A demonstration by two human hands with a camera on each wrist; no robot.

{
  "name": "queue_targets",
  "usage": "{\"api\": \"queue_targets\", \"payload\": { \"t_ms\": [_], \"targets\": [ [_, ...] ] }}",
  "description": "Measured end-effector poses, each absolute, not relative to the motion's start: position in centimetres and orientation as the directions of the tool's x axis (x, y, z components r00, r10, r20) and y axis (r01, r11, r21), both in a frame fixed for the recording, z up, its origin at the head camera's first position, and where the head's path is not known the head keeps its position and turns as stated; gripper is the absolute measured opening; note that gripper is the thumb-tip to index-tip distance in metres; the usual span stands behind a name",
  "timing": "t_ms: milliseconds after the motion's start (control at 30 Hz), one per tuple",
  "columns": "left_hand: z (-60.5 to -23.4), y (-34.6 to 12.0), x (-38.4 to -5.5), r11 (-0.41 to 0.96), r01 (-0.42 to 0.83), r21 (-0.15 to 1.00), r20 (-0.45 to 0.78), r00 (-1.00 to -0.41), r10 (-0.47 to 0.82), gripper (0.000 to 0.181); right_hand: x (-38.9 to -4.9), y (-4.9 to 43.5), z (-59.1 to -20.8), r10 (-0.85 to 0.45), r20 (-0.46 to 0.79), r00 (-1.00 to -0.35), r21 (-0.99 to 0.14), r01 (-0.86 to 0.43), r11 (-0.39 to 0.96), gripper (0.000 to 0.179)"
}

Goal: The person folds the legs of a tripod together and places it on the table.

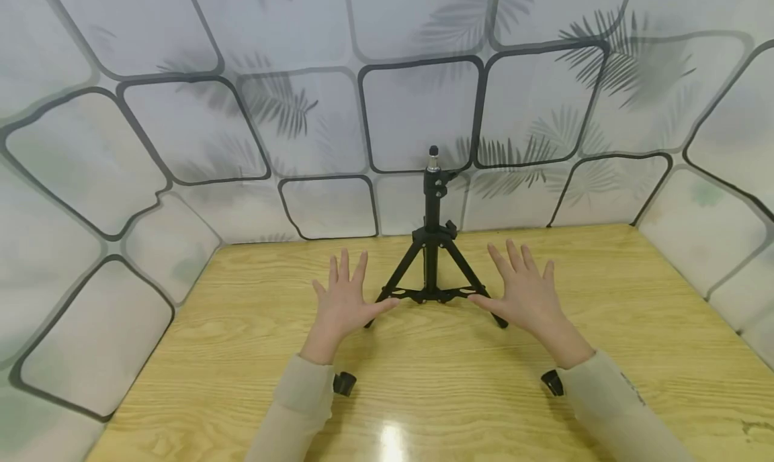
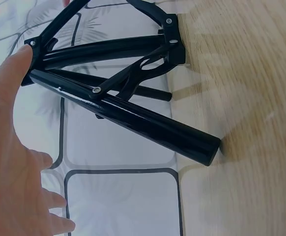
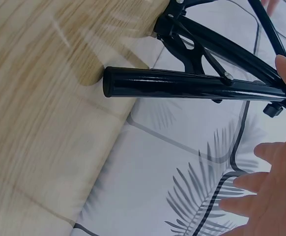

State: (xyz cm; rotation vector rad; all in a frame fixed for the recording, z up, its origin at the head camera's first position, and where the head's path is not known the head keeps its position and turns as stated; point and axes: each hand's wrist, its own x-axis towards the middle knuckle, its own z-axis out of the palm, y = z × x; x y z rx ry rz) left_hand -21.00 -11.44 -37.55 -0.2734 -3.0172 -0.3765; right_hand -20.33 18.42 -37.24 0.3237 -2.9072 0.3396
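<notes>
Head view: a leaf-patterned covering (image 1: pixel 417 116) rises behind a wood-grain tabletop (image 1: pixel 435 375); toward the far edge a black tripod stand (image 1: pixel 432 210) stands upright, legs spread; a person's left hand (image 1: pixel 343 306) and right hand (image 1: pixel 531 297) flank it, fingers splayed, gripping nothing; whether the thumbs touch it, I can't tell; a silver stud (image 1: pixel 433 161) tops its pole.

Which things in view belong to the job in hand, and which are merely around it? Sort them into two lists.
Seemingly part of the job:
Black tripod stand, upright, legs spread
Left hand and right hand, fingers spread near the stand

Just surroundings:
Wooden table under the stand
Patterned backdrop behind it
</notes>
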Motion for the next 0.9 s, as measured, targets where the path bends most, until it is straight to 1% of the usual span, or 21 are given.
{"api": "queue_targets", "payload": {
  "t_ms": [67, 133, 267, 333, 533, 733, 900],
  "targets": [
    [-37.56, -11.44, -20.98, 0.951, 0.194, 0.242, 0.122, -0.978, 0.169, 0.102, -20.33, 18.45, -37.19, -0.195, 0.230, -0.953, -0.207, -0.244, 0.947, 0.098],
    [-37.56, -11.41, -20.95, 0.939, 0.209, 0.272, 0.147, -0.974, 0.175, 0.101, -20.33, 18.45, -37.15, -0.197, 0.251, -0.948, -0.214, -0.253, 0.944, 0.097],
    [-37.58, -11.32, -20.97, 0.898, 0.270, 0.346, 0.242, -0.951, 0.193, 0.096, -20.38, 18.45, -37.26, -0.211, 0.335, -0.918, -0.209, -0.291, 0.934, 0.090],
    [-37.58, -11.24, -21.03, 0.881, 0.302, 0.364, 0.291, -0.935, 0.200, 0.093, -20.41, 18.43, -37.33, -0.218, 0.388, -0.895, -0.201, -0.313, 0.928, 0.085],
    [-37.72, -11.11, -21.16, 0.866, 0.353, 0.355, 0.392, -0.897, 0.204, 0.085, -20.52, 18.35, -37.54, -0.225, 0.518, -0.825, -0.194, -0.369, 0.909, 0.077],
    [-37.80, -11.16, -21.13, 0.861, 0.391, 0.324, 0.478, -0.853, 0.207, 0.072, -20.57, 18.18, -37.76, -0.214, 0.580, -0.786, -0.222, -0.406, 0.887, 0.069],
    [-37.94, -11.15, -21.12, 0.853, 0.428, 0.298, 0.531, -0.817, 0.224, 0.060, -20.69, 17.93, -37.98, -0.225, 0.639, -0.736, -0.213, -0.450, 0.867, 0.061]
  ]
}}
